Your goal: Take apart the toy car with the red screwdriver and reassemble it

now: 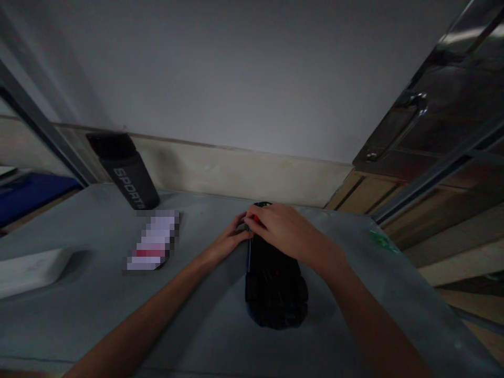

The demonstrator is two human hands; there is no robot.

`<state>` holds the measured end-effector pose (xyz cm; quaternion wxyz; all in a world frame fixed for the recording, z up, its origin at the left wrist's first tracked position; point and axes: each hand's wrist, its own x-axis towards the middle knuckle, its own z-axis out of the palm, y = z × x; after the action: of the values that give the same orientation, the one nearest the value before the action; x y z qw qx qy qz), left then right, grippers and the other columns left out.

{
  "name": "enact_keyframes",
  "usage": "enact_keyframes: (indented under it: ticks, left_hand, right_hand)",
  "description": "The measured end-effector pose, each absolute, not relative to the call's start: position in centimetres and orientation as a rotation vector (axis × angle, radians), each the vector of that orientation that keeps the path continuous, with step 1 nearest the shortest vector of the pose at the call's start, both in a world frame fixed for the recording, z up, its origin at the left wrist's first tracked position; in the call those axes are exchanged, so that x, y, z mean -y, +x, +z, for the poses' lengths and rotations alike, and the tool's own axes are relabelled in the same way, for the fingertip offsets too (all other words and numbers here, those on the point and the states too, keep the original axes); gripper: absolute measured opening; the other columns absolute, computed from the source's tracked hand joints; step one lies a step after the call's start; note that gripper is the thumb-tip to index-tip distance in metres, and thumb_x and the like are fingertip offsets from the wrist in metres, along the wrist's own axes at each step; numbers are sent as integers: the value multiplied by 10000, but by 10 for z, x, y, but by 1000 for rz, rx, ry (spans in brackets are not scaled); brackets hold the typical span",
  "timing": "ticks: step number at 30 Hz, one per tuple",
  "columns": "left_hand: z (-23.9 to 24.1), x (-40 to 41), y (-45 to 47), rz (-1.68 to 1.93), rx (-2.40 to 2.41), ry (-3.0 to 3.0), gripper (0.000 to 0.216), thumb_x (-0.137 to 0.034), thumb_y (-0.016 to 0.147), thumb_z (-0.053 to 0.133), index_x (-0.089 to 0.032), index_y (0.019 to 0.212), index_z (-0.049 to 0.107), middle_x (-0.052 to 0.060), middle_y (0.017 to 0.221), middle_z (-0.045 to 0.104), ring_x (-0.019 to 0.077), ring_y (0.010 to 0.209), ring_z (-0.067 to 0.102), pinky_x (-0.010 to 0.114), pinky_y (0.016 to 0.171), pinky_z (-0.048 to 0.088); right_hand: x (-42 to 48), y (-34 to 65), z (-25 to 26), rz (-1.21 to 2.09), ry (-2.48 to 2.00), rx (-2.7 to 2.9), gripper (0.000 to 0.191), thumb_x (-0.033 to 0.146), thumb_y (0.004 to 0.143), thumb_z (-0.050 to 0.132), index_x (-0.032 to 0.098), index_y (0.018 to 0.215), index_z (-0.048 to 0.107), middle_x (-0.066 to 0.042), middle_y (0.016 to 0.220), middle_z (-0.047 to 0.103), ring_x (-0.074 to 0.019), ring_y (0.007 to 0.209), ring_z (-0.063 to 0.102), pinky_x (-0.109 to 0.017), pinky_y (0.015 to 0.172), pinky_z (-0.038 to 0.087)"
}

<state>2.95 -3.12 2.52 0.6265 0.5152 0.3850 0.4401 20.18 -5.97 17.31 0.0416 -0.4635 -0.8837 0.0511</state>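
Note:
A long black toy car [275, 283], seemingly lying with its underside up, rests on the grey table with dark wheels at its near end. My left hand [232, 235] has its fingers bent against the car's far left edge, gripping it there. Over the far end of the car is my right hand [289, 228], its thumb and fingers pinched together. Between those fingers shows a small red piece [256, 218]; its full shape is hidden by the hand. A tiny red dot is visible on the car's underside.
A dark bottle [132, 176] lettered SPORT stands at the back left, with a blurred-out phone [153, 241] before it. A white object [33, 270] lies at the left edge. Green wrapping [382, 241] sits at the right, below a metal door handle [405, 126]. A wall closes off the back.

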Motion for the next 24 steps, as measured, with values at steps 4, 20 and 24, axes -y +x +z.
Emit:
enact_keyframes:
  ticks: [4, 20, 24]
  left_hand:
    - [28, 32, 29, 989, -957, 1233, 553, -379, 788, 822, -218, 1301, 689, 110, 1473, 740, 357, 1438, 633, 510, 1260, 452]
    - [36, 42, 28, 947, -933, 1186, 735, -386, 862, 809, -254, 1547, 578, 107, 1511, 718, 345, 1383, 674, 505, 1221, 487]
    - [29, 46, 27, 940, -932, 1169, 811, -474, 867, 828, -250, 1595, 549, 99, 1351, 787, 361, 1316, 705, 479, 1145, 537]
  right_hand:
    - [61, 203, 168, 278, -1240, 2683, 83, 168, 1085, 637, 198, 1127, 701, -72, 1099, 777, -222, 1020, 714, -325, 882, 459]
    - [46, 217, 155, 352, -1221, 2578, 94, 252, 1131, 569, 229, 1092, 652, -33, 954, 755, -214, 878, 698, -334, 810, 447]
    - [45, 216, 155, 389, -1202, 2600, 98, 165, 1081, 582, 232, 1107, 648, -34, 984, 746, -216, 925, 698, -337, 832, 464]
